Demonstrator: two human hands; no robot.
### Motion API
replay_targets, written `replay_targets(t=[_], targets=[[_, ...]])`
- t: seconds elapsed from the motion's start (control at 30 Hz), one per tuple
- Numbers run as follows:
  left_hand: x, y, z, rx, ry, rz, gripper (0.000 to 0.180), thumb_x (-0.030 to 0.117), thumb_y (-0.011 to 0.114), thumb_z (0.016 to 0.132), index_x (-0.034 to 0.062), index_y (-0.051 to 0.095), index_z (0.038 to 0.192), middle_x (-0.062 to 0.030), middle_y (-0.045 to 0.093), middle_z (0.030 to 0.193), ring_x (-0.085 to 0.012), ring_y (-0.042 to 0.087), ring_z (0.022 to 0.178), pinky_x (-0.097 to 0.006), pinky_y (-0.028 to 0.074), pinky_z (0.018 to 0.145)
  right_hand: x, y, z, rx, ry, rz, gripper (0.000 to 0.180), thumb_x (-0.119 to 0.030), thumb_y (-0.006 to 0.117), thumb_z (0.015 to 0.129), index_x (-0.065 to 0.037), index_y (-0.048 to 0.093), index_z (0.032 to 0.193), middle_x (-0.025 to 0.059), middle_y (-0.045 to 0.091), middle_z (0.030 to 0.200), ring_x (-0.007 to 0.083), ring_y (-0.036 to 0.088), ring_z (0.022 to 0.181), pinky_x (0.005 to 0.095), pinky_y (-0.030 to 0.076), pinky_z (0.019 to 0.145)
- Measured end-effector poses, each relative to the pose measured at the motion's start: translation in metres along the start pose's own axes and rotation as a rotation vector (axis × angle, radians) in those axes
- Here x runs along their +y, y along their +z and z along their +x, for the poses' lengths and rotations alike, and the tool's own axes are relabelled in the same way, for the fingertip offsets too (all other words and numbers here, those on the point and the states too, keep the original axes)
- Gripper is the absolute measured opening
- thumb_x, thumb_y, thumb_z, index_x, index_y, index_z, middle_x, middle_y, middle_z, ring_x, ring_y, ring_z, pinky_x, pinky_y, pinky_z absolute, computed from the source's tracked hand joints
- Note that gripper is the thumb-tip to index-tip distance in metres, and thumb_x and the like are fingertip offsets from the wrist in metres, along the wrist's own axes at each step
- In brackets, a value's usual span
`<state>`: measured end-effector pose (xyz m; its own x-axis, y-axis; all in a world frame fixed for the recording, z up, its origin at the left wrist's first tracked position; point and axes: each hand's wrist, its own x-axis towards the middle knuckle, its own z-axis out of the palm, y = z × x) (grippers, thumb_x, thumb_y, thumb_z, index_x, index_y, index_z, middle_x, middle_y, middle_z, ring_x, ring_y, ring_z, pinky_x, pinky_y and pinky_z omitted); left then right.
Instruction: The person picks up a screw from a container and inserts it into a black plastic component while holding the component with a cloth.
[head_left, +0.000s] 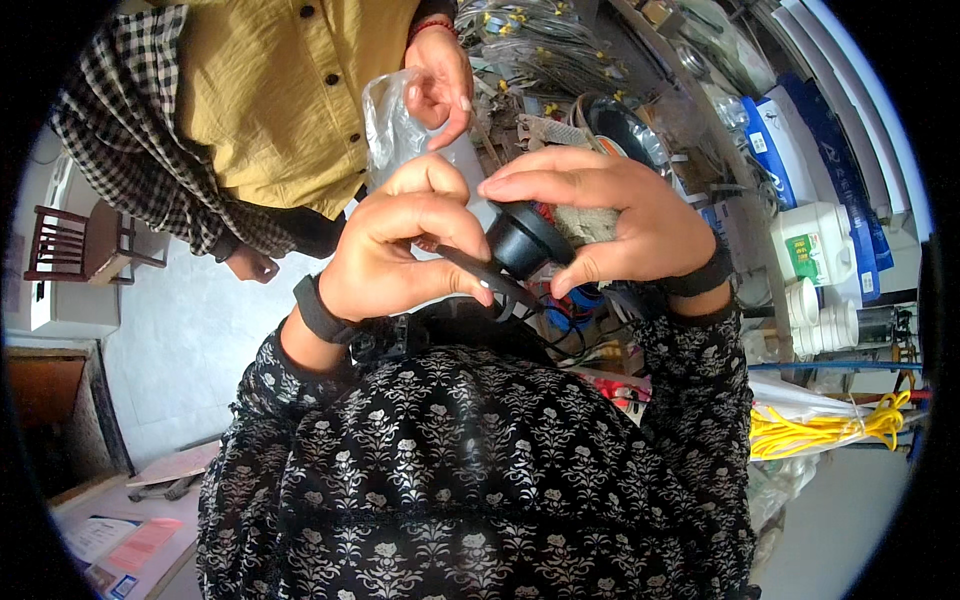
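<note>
"Black cap [527, 240]: where is it sitting right now?"

"It's hanging in the air before the wearer's chest, between both hands, with a flat black disc [490, 272] lying against its left side."

"And each grip?"

"The left hand [390, 235] is pinching the disc's edge between thumb and fingers. The right hand [635, 215] is spanning the cap, its thumb and fingers clamping from opposite sides."

"So how far along are they?"

"Somewhere in the middle, I'm judging. Picking up is done, since both parts are being held, and they are meeting. Whether they're joining firmly, or even forming one piece, I can't tell."

"What's left, then?"

"Neither hand is letting go, so the handling is looking unfinished, and setting the cap down is not yet happening."

"Is anyone helping?"

"A co-worker's hand [440, 85] is hovering just beyond, beside a clear plastic bag [392, 130], but it isn't touching the cap."
</note>
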<state>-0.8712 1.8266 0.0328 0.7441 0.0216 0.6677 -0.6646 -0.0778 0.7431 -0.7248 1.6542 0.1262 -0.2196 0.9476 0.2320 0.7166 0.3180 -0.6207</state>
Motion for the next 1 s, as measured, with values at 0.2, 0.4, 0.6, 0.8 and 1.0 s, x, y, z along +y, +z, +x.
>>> replay_targets(t=[0.2,0.4,0.6,0.8,1.0], targets=[[0.005,0.0,0.0,-0.013,0.03,0.013,0.03,0.01,0.084,0.057,0.0087,0.067,0.081,0.0012,0.044,0.082,-0.0093,0.044,0.07,-0.021,0.036,0.058,0.002,0.004,-0.004,0.0,0.073,0.102,0.071,-0.027,0.079,0.064,-0.005,0.051,0.125,0.0136,0.058,0.109,0.0249,0.056,0.101,0.0325,0.041,0.09],[0.006,0.002,0.002,0.001,0.007,-0.005,0.03,0.011,0.084,0.056,0.009,0.068,0.081,0.0007,0.044,0.082,-0.0103,0.044,0.07,-0.022,0.038,0.061,0.014,0.007,-0.006,0.007,0.049,0.16,0.068,-0.034,0.075,0.07,-0.001,0.05,0.124,0.0139,0.059,0.103,0.0235,0.056,0.097,0.0315,0.042,0.085],[0.007,0.002,0.006,-0.054,0.057,0.037,0.028,0.008,0.083,0.058,0.0093,0.068,0.081,0.0009,0.044,0.082,-0.0108,0.045,0.072,-0.023,0.038,0.064,0.013,0.009,-0.005,0.014,0.132,0.218,0.056,-0.031,0.069,0.078,0.003,0.053,0.119,0.0136,0.061,0.1,0.0198,0.057,0.096,0.0294,0.043,0.085],[0.001,-0.002,0.002,-0.018,0.065,0.036,0.018,0.0,0.077,0.065,0.0078,0.066,0.077,-0.0007,0.046,0.085,-0.0118,0.053,0.074,-0.024,0.043,0.071,0.01,0.02,-0.005,0.157,0.314,0.541,0.041,-0.025,0.06,0.086,0.005,0.054,0.114,0.0061,0.062,0.096,0.011,0.055,0.09,0.0255,0.044,0.082],[-0.003,-0.012,0.007,0.032,0.168,-0.027,0.015,-0.007,0.07,0.069,0.005,0.064,0.076,-0.0067,0.047,0.096,-0.0178,0.062,0.087,-0.027,0.051,0.078,-0.002,0.015,-0.038,0.454,0.472,0.704,0.046,-0.036,0.048,0.09,0.002,0.054,0.114,0.0063,0.06,0.096,0.0115,0.058,0.082,0.0239,0.047,0.073]])
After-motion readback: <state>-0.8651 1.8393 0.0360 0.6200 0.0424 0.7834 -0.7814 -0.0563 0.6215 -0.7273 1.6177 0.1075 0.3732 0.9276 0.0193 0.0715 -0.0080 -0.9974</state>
